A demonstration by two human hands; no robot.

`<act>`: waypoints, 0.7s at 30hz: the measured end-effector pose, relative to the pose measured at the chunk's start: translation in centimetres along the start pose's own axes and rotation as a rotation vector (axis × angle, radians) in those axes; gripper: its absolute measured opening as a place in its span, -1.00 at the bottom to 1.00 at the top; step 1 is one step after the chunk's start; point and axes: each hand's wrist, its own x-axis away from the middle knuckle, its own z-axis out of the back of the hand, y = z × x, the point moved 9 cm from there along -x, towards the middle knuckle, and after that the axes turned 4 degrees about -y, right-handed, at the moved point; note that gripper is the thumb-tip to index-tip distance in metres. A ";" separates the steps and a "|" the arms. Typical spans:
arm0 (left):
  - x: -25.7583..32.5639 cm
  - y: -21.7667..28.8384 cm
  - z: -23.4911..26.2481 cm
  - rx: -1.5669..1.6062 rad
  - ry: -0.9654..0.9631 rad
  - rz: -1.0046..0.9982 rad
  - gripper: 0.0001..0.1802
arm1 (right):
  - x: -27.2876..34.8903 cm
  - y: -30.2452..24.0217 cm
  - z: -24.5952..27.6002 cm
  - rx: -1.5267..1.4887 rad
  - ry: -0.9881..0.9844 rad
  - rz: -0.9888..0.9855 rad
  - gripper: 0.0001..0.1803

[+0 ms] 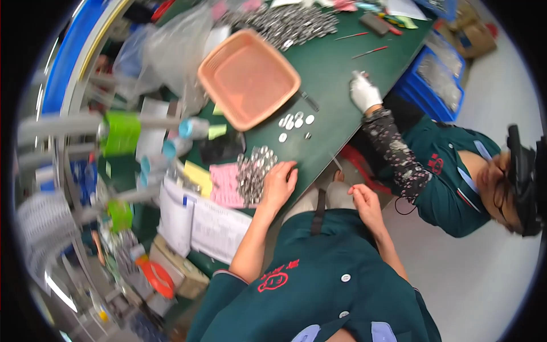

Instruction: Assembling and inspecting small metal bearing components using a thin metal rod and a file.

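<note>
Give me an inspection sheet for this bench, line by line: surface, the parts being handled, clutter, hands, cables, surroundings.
Surface: green table, tilted in the fisheye view.
Job's things: pile of small silver parts near the table edge; a few loose ones beside an empty pink tray.
Clutter: pink and yellow notes, printed sheets, plastic bags, a second silver heap at the far end.
Hands: left hand resting open beside the pile; right hand off the table, empty.
Cables: nothing seen.
Surroundings: a co-worker's gloved hand on the table, blue bins, grey floor.
</note>
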 end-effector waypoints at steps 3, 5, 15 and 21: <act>4.5 -0.6 1.5 0.004 0.134 0.063 -0.84 | 0.4 -0.2 -1.9 0.021 -0.208 0.016 -0.81; 8.8 -0.3 1.8 -0.044 0.251 0.144 -0.83 | 0.5 0.6 -2.4 0.043 -0.354 0.044 -0.81; 34.2 1.9 0.7 -0.152 0.736 0.723 -0.86 | 6.2 1.9 -15.0 0.233 -1.046 -0.012 -0.79; 47.5 1.2 1.3 -0.131 0.992 0.908 -0.85 | 18.0 3.9 -25.3 0.519 -1.456 0.081 -0.79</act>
